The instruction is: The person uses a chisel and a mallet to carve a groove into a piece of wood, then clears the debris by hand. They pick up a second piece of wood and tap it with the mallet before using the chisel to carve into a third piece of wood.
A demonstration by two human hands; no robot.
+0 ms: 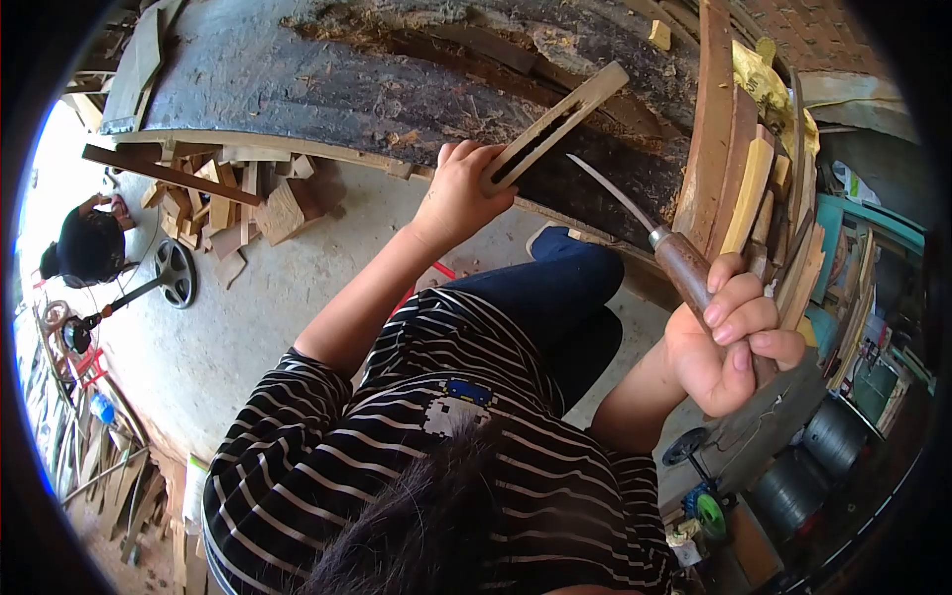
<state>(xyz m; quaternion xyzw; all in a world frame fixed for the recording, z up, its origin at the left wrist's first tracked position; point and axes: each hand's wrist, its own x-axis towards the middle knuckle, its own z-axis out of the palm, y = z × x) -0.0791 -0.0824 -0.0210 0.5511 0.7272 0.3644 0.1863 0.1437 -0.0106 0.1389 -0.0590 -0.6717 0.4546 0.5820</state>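
My left hand (pixel 461 188) is closed around the near end of a narrow wooden block (pixel 565 121) that has a long dark slot cut along it. The block slants up to the right, over the dark, rough wooden workbench (pixel 327 99). In my right hand (pixel 729 337) is a carving tool (pixel 684 263) with a round brown wooden handle and a metal collar. Its thin, curved blade narrows to a point up and left, just below the slotted block and apart from it. My right fingers wrap the handle, palm turned up.
Wooden strips (pixel 749 198) and a yellow bag (pixel 759 74) lie at the bench's right side. Offcuts (pixel 213 198) are piled on the concrete floor beyond its front edge. A black fan (pixel 89 243) stands far left; black drums (pixel 833 436) stand lower right.
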